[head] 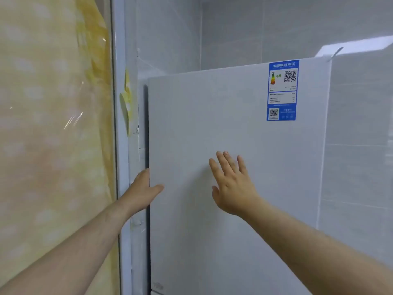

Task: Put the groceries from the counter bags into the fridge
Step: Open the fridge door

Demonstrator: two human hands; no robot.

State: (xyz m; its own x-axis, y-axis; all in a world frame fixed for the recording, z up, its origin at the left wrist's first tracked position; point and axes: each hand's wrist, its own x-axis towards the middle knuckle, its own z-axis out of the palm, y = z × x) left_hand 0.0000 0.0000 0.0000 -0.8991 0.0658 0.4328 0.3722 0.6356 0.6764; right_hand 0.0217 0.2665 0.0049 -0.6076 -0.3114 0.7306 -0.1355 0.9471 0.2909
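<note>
While viewed head-on from above the arms: white fridge door [212, 128], filling centre and right of frame, top edge slanting up to the right.
Door edge: dark gap down the left side; shut or slightly ajar, cannot tell.
Left hand [142, 190]: lower left of centre, on the door's left edge; thumb on the front face, fingers wrapped round the edge and hidden behind it; gripping the door.
Right hand [231, 184]: centre frame; fingers straight and spread wide, holding nothing; palm toward the door face, touching or just off it, cannot tell.
Energy label [281, 90]: blue-and-white sticker, upper right of door; header "中国能效标识"; coloured efficiency arrows, QR code beside them; fine print too small to read.
Label, lower part: second, smaller QR code on blue; text blurred.
Logo [158, 286]: faint grey mark low on door, bottom of frame; illegible.
Tape strip [336, 53]: grey sliver at door's upper right corner.
Glass pane [53, 124]: left third of frame, yellow-and-white patterned covering.
White frame [122, 103]: between pane and fridge.
Wall tiles [234, 28]: grey, above and right of door.
</note>
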